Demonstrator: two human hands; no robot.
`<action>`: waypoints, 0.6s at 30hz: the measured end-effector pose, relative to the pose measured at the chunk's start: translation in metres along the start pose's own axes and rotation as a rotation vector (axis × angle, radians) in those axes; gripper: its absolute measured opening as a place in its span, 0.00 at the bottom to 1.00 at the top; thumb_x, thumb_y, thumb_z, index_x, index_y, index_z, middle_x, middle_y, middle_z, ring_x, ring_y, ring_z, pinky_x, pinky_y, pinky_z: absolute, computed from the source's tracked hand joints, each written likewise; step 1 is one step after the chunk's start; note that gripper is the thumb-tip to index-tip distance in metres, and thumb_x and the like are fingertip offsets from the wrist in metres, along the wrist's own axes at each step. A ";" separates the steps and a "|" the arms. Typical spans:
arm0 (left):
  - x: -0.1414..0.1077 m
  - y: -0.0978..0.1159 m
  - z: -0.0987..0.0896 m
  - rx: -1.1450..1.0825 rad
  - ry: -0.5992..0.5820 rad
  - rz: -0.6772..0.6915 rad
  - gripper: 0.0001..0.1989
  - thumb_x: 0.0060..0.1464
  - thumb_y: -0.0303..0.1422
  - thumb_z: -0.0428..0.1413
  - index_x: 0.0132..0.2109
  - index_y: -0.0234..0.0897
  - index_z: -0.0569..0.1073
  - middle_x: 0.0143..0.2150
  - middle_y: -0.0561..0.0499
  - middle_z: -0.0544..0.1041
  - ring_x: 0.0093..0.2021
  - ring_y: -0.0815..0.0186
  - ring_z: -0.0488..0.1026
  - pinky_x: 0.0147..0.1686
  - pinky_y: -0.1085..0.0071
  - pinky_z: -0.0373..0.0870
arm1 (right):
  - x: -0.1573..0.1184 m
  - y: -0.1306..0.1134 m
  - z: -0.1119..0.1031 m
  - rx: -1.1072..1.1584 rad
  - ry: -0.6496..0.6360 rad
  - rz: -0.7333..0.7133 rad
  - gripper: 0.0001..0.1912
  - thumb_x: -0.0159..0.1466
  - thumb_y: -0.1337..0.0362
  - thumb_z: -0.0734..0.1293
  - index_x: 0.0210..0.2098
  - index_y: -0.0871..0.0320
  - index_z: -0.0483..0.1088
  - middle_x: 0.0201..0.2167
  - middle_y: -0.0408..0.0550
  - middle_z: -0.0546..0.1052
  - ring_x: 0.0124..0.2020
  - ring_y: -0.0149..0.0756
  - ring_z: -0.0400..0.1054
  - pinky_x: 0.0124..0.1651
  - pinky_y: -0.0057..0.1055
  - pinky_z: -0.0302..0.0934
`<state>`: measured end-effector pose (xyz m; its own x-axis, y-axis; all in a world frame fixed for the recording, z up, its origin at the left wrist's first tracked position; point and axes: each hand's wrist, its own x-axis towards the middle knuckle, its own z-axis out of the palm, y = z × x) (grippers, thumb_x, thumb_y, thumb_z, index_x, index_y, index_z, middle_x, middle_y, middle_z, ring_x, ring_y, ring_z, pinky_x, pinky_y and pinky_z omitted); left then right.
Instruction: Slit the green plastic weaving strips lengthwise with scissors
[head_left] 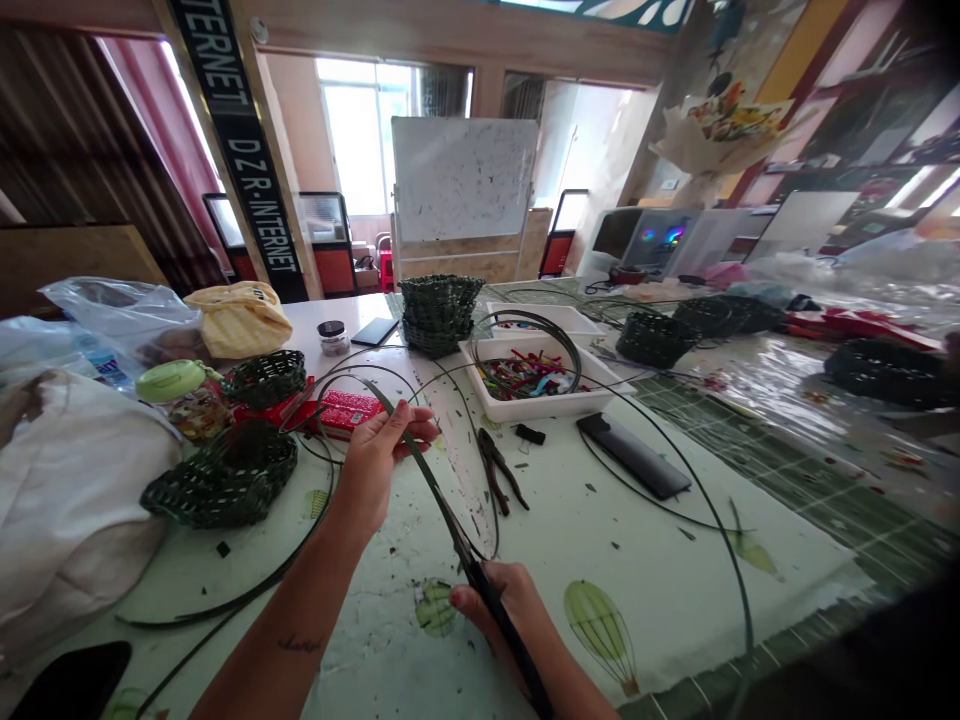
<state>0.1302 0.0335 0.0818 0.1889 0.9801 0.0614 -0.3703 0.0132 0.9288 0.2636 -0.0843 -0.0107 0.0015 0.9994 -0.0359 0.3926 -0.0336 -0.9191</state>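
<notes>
My left hand (390, 432) pinches a long dark green flat strip (421, 460) between thumb and fingers, above the middle of the table. Lower and to the right, my right hand (499, 600) is wrapped round the black handles of a pair of scissors (487, 590). The scissor blades point up and to the left, lying along the lower part of the strip; whether they touch it is unclear. Loops of the same green strip spread round both hands. Pliers (495, 470) lie on the table beyond my right hand, beside a small black clip (530, 434).
Green woven baskets (225, 475) stand at the left, with more stacked (439, 312) at the back. A white tray (517, 405) holds colourful pieces. A black case (634, 458) lies right, a lidded jar (180, 400) left. Long strips arc across the tablecloth (675, 600).
</notes>
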 end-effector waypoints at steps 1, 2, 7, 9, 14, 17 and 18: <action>0.000 0.000 0.000 0.000 -0.003 -0.003 0.17 0.52 0.42 0.56 0.36 0.29 0.77 0.29 0.44 0.78 0.32 0.66 0.74 0.33 0.73 0.67 | 0.000 0.001 0.000 0.001 -0.001 -0.004 0.32 0.53 0.37 0.62 0.16 0.55 0.44 0.15 0.37 0.45 0.19 0.26 0.41 0.20 0.27 0.33; 0.000 -0.001 0.001 0.000 -0.006 -0.005 0.17 0.52 0.42 0.56 0.36 0.29 0.77 0.29 0.44 0.78 0.32 0.66 0.74 0.33 0.72 0.68 | -0.001 0.001 0.000 0.005 0.001 -0.010 0.32 0.53 0.36 0.61 0.16 0.55 0.44 0.15 0.37 0.46 0.19 0.26 0.41 0.20 0.27 0.33; -0.001 -0.003 0.001 0.012 -0.035 -0.027 0.18 0.52 0.43 0.56 0.37 0.29 0.78 0.29 0.43 0.78 0.33 0.64 0.75 0.34 0.71 0.69 | -0.002 0.004 0.000 0.063 -0.008 -0.038 0.32 0.54 0.36 0.60 0.16 0.55 0.43 0.16 0.36 0.44 0.18 0.25 0.40 0.20 0.28 0.33; -0.002 -0.005 0.004 0.015 -0.049 -0.032 0.18 0.52 0.43 0.56 0.36 0.29 0.78 0.29 0.43 0.78 0.33 0.63 0.75 0.34 0.70 0.69 | -0.002 0.002 -0.002 0.079 -0.038 -0.021 0.32 0.54 0.34 0.59 0.16 0.55 0.45 0.15 0.36 0.44 0.18 0.25 0.41 0.20 0.28 0.33; -0.009 -0.011 0.013 0.018 -0.057 -0.025 0.17 0.52 0.42 0.56 0.35 0.30 0.78 0.29 0.43 0.78 0.33 0.63 0.75 0.34 0.70 0.69 | -0.006 -0.003 -0.008 0.080 -0.092 0.020 0.33 0.53 0.32 0.57 0.17 0.56 0.49 0.13 0.37 0.48 0.17 0.25 0.43 0.18 0.26 0.36; -0.013 -0.013 0.017 0.014 -0.056 -0.024 0.17 0.53 0.42 0.55 0.34 0.30 0.78 0.28 0.44 0.78 0.32 0.64 0.75 0.34 0.70 0.69 | -0.008 -0.003 -0.008 0.082 -0.089 0.052 0.33 0.53 0.31 0.56 0.17 0.56 0.53 0.13 0.37 0.50 0.16 0.26 0.46 0.18 0.25 0.39; -0.013 -0.014 0.018 0.013 -0.056 -0.022 0.18 0.53 0.43 0.55 0.34 0.30 0.78 0.27 0.45 0.78 0.32 0.64 0.75 0.35 0.70 0.69 | -0.009 -0.002 -0.008 0.087 -0.082 0.058 0.33 0.53 0.31 0.56 0.17 0.57 0.54 0.14 0.38 0.51 0.16 0.26 0.47 0.18 0.25 0.41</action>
<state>0.1495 0.0167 0.0746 0.2479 0.9669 0.0610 -0.3539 0.0317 0.9347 0.2700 -0.0928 -0.0057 -0.0544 0.9915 -0.1183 0.3129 -0.0956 -0.9450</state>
